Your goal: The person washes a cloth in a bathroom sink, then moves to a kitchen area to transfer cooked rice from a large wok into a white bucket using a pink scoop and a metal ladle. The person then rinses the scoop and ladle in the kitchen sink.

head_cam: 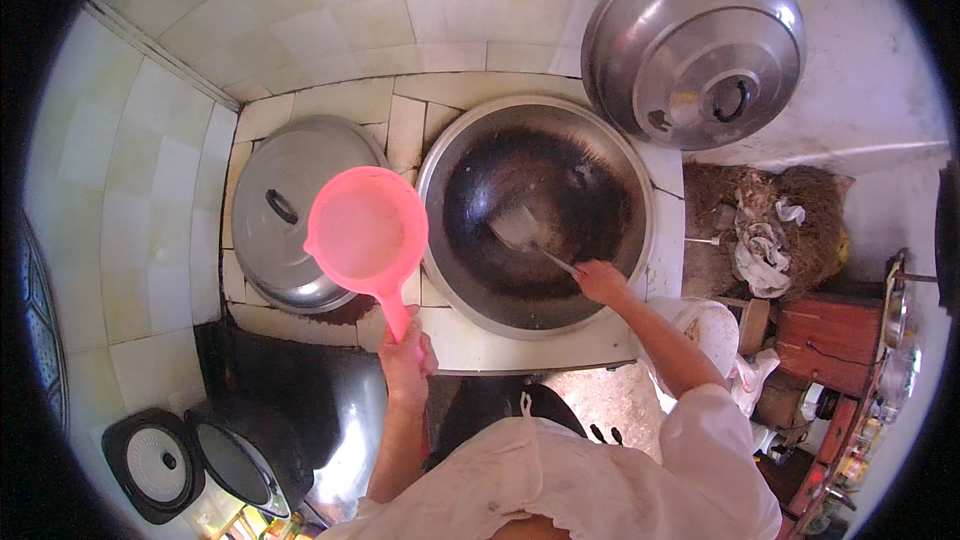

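Observation:
My left hand (406,360) grips the handle of a pink plastic water ladle (367,229), held up over the stove between the lidded pot and the wok. Pale, cloudy liquid appears to be inside the ladle's bowl. With my right hand (602,283) I hold the handle of a metal wok spatula (517,227), its blade down in the large wok (480,270). Dark brown marks cover the wok's inner surface, and its set rim is grey metal. I cannot tell whether a little liquid lies at its bottom.
A domed metal lid (300,165) covers the left burner place. Another large lid (697,52) leans against the wall behind right. White tiles (487,349) edge the stove. A white bucket (712,330) stands by my right arm; dry brush and crumpled plastic (765,259) lie beyond.

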Motion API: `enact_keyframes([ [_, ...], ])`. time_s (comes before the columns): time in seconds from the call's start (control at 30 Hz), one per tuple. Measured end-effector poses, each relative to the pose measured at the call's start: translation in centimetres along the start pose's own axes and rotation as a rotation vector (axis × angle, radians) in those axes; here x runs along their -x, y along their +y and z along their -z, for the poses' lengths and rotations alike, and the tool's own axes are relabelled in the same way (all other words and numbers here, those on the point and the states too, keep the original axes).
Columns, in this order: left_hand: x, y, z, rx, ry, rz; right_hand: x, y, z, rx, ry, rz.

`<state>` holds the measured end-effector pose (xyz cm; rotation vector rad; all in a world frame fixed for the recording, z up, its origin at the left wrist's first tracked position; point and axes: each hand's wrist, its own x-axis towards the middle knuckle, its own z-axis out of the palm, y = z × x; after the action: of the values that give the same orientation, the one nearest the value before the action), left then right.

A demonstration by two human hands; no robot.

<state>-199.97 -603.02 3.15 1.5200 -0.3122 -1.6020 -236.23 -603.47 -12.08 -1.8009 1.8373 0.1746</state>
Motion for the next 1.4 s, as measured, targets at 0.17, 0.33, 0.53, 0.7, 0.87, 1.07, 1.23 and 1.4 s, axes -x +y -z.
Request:
enact_keyframes([
  [0.17,-1.2,-0.1,-0.3,-0.021,-0.070,0.013,3.7,3.6,1.5,0.053,0.001,-0.300],
  [0.33,-1.7,0.0,-1.7,-0.085,-0.057,0.021,-6.3,-1.7,4.6,0.099,0.262,-0.182],
  [0.53,-2.1,-0.3,-1.8,-0.084,-0.108,0.012,0.5,4.5,7.9,0.365,0.239,-0.274],
  [0.7,-2.9,-1.0,-2.8,-0.104,-0.137,0.057,-1.8,7.6,10.4,0.476,0.200,-0.370],
  [0.87,-2.7,-1.0,-3.1,-0.122,-0.102,0.051,-9.2,-2.6,10.0,0.516,0.219,-0.208],
  [1.07,-3.2,-0.6,-2.4,-0.134,-0.076,0.098,-2.2,5.1,12.4,0.465,0.158,-0.424],
  [1.23,-3.4,-0.7,-2.3,-0.119,-0.086,0.098,-7.3,2.9,11.8,0.529,0.135,-0.357],
  [1.4,-3.3,-0.8,-2.0,-0.050,-0.061,0.103,-8.5,-1.8,10.8,0.523,0.267,-0.119],
])
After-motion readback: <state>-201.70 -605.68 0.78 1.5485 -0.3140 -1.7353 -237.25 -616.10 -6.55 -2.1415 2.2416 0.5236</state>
